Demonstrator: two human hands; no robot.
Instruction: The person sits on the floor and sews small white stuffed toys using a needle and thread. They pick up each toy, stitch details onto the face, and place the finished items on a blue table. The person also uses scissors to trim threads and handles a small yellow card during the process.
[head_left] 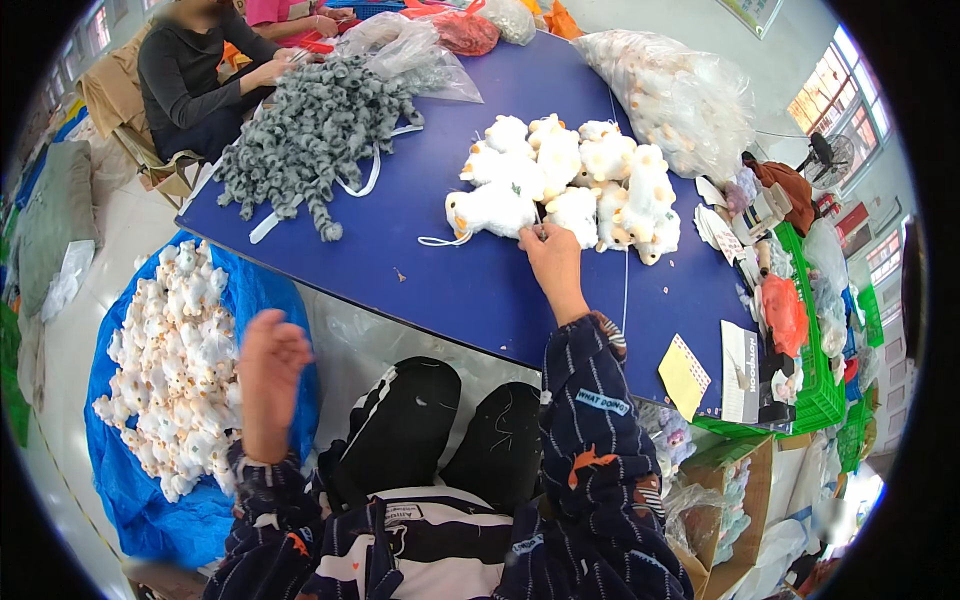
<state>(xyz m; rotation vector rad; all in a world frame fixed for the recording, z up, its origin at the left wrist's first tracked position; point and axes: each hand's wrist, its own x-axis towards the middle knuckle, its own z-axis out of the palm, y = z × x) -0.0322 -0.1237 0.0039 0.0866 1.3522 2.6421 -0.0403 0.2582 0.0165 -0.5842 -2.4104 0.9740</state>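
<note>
Fingertips bent, my right hand (553,265) reaches onto the blue table (430,290) and pinches the near edge of a small white plush toy (492,212). That toy lies at the front left of a pile of similar white plush toys (640,190) with tan patches. A thin white cord loop (444,241) sticks out beside it. My left hand (272,375) is raised off the table, empty, fingers loosely stretched and slightly blurred. It hovers beside a blue sack (120,500) heaped with many white-and-tan plush pieces (175,370).
A heap of grey curly plush strips (320,130) covers the table's far left, where another person (205,75) sits working. A clear bag of white plush (670,95) stands far right. Yellow paper (684,375), a notebook (739,370) and green crates (815,400) are at right.
</note>
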